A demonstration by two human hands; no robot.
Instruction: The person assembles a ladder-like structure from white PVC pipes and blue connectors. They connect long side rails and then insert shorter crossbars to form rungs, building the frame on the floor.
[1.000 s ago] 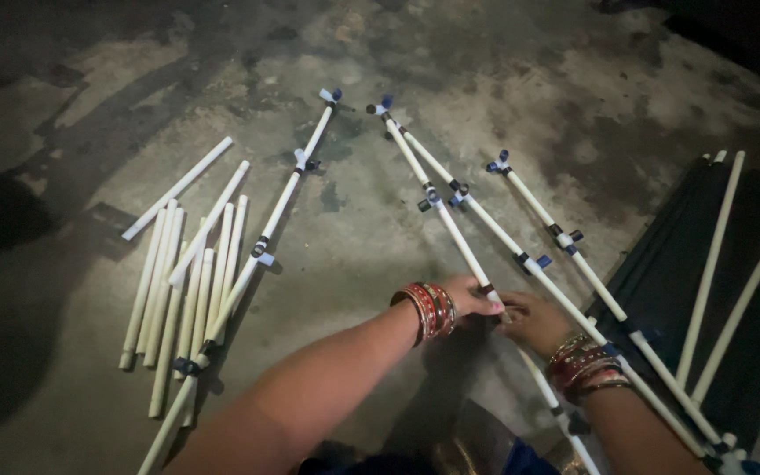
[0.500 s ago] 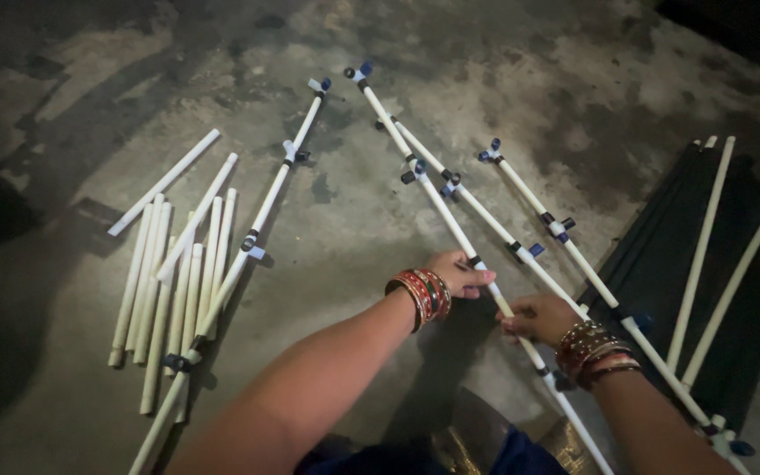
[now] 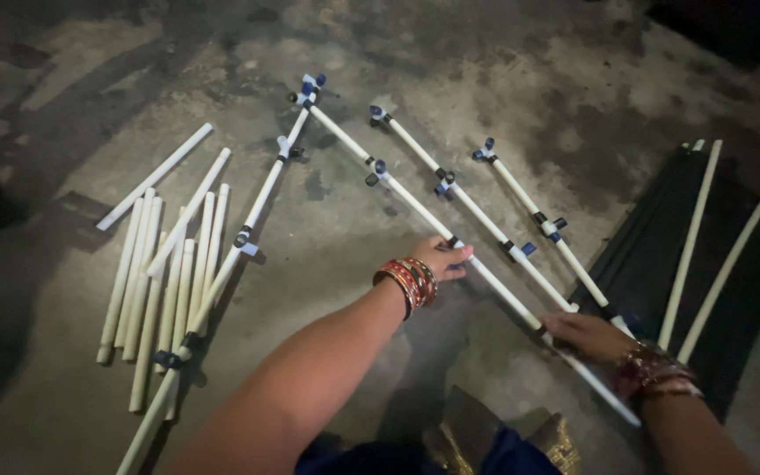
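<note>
Head view puts our own arms nearest, both reaching down to the concrete floor (image 3: 503, 53). Our left hand (image 3: 440, 259) closes its fingers around a long white pipe (image 3: 415, 209) about midway along it, bangles bunched at the wrist. Our right hand (image 3: 587, 332) rests on the near stretch of the same pipe, fingers laid over it; whether it truly grips or only presses we cannot tell.

That pipe lies flat on the floor, running diagonally from near our right hand up to a blue-and-black joint (image 3: 308, 88) at its far end, where it meets a second jointed pipe (image 3: 248, 220).

To handle it well, we judge it wise to keep both hands spread as they are, so the long run stays level and the small clamps do not twist or snag on the rough floor.

Just beyond lie two more fitted pipes (image 3: 485, 220), near and roughly parallel. Left of them is a bundle of loose white pipes (image 3: 156, 273); to the right, a dark sheet (image 3: 653, 255) carries two more pipes.
</note>
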